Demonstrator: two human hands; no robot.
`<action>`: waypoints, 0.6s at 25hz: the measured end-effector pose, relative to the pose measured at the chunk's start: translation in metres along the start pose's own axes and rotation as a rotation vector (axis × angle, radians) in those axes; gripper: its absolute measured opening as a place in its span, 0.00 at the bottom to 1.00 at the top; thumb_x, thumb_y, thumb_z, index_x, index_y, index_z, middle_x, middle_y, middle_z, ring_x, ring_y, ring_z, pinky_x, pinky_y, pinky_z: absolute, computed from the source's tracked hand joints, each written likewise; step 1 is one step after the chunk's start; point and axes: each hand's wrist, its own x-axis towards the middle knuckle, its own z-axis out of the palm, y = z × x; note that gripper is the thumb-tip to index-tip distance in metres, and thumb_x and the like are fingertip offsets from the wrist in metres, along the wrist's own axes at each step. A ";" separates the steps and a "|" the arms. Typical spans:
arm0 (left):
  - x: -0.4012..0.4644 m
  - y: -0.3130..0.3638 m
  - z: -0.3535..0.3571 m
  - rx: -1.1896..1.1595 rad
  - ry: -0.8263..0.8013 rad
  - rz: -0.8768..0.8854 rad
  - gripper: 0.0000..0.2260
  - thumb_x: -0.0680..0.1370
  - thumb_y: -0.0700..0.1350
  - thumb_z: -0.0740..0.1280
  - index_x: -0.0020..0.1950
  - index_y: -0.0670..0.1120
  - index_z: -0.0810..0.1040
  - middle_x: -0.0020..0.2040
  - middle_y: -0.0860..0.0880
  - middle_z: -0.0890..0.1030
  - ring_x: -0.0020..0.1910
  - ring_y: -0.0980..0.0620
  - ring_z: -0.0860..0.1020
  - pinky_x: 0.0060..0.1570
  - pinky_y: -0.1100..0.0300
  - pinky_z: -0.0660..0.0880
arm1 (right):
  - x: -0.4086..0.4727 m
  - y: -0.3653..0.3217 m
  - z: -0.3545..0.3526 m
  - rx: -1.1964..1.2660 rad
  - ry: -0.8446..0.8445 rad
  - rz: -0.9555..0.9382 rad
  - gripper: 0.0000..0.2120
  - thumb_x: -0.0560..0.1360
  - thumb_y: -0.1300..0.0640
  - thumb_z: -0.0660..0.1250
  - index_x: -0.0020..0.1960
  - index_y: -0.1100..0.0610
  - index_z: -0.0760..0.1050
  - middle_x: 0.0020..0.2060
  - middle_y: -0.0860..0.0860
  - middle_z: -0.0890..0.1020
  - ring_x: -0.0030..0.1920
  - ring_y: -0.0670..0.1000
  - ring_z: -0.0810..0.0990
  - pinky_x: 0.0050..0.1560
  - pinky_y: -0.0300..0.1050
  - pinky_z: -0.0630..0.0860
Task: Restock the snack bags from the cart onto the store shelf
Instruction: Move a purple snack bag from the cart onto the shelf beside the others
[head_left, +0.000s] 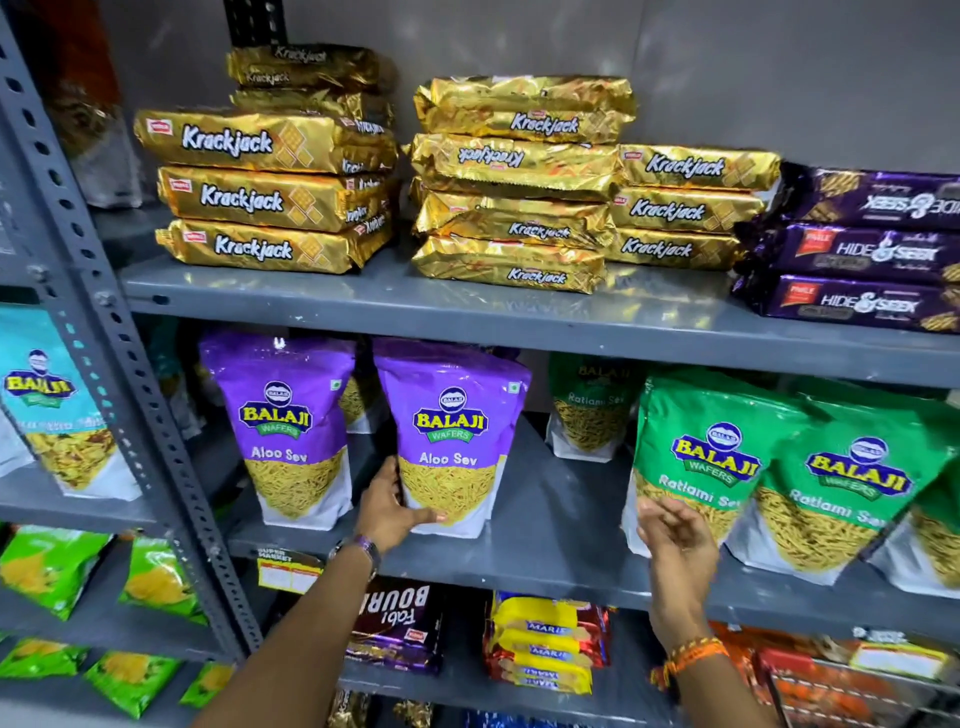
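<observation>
Two purple Aloo Sev bags stand upright on the grey middle shelf. My left hand grips the lower left corner of the right-hand purple bag. The other purple bag stands just left of it. My right hand hovers with fingers apart at the lower left edge of a green Ratlami Sev bag, touching or nearly touching it. More green bags stand to its right, one further back. The cart is out of view.
Gold Krackjack packs and purple Hide & Seek packs are stacked on the upper shelf. Biscuit packs lie on the lower shelf. A perforated grey upright divides off the left bay, which holds teal and green bags.
</observation>
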 end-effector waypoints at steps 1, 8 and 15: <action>-0.001 0.000 0.000 0.002 0.002 0.005 0.38 0.57 0.28 0.82 0.63 0.42 0.72 0.60 0.37 0.82 0.62 0.38 0.80 0.65 0.40 0.76 | -0.003 0.007 -0.003 -0.047 -0.059 0.008 0.14 0.72 0.71 0.72 0.49 0.53 0.79 0.42 0.48 0.87 0.42 0.41 0.85 0.56 0.46 0.81; -0.006 -0.003 0.003 0.003 0.005 0.015 0.38 0.57 0.28 0.82 0.65 0.39 0.72 0.60 0.36 0.82 0.63 0.36 0.80 0.64 0.40 0.76 | -0.006 0.046 0.067 -0.327 -0.559 0.144 0.25 0.75 0.72 0.69 0.71 0.66 0.69 0.64 0.57 0.77 0.62 0.54 0.78 0.65 0.46 0.75; -0.007 -0.003 0.002 0.027 0.008 0.045 0.40 0.57 0.34 0.85 0.65 0.42 0.73 0.59 0.41 0.84 0.61 0.41 0.82 0.62 0.41 0.78 | -0.004 0.061 0.107 -0.361 -0.774 0.184 0.25 0.77 0.70 0.67 0.72 0.64 0.67 0.66 0.59 0.78 0.65 0.53 0.77 0.60 0.37 0.77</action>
